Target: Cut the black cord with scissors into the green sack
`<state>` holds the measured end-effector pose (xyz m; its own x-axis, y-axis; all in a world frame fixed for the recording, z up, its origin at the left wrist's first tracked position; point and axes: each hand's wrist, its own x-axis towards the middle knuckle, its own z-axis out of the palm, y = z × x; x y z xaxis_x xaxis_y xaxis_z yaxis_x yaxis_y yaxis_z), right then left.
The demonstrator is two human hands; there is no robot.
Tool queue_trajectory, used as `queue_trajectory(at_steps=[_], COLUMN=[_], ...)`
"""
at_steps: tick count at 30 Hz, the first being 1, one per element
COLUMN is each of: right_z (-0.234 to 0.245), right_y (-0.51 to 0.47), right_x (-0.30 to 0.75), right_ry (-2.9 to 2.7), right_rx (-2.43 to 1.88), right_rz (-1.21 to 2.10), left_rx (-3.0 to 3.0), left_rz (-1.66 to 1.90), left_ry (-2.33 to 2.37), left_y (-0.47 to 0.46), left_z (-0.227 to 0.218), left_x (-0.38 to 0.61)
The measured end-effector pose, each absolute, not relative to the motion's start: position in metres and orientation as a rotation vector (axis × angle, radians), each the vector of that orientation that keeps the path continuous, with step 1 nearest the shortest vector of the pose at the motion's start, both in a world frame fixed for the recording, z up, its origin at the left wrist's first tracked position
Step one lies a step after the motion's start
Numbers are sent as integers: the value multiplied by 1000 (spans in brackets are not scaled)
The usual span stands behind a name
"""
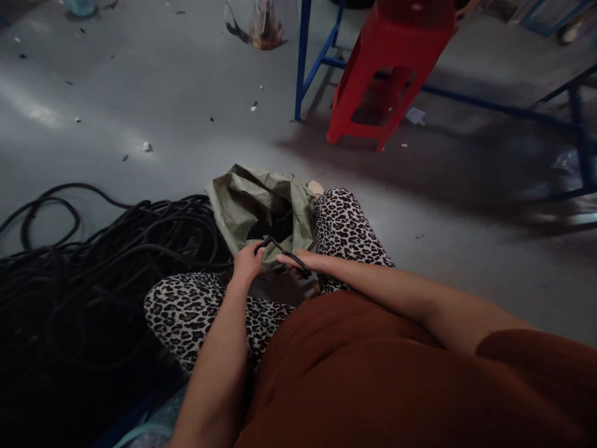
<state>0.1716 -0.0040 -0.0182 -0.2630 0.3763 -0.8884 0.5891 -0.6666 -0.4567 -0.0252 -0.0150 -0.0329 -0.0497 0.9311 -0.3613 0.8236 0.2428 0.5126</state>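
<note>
Indistinctly, dark contents (278,228) show inside the sack (220,208) beside hands (248,262) (311,259) clamped on black cord (264,243) (left), scissors (304,268) (right).

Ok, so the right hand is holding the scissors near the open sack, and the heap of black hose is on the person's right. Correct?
Not quite: the heap of black hose is on the person's left, as the head view shows. The right hand is holding the scissors near the open sack.

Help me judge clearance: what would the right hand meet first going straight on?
Likely the left hand, just past the scissors in the right hand; with depth unclear, the sack could come first.
</note>
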Motion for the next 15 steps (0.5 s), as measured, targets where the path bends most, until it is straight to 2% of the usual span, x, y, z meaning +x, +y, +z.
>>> queue_trajectory(at_steps=[15], right_z=[-27], right_y=[-6], right_x=[174], right_ry=[1388], right_rx=[1694], right_rz=[-1996], left_rx=[1687], left_rz=[137], left_ry=[1772], left_y=[-19], left_z=[-40], left_x=[-19])
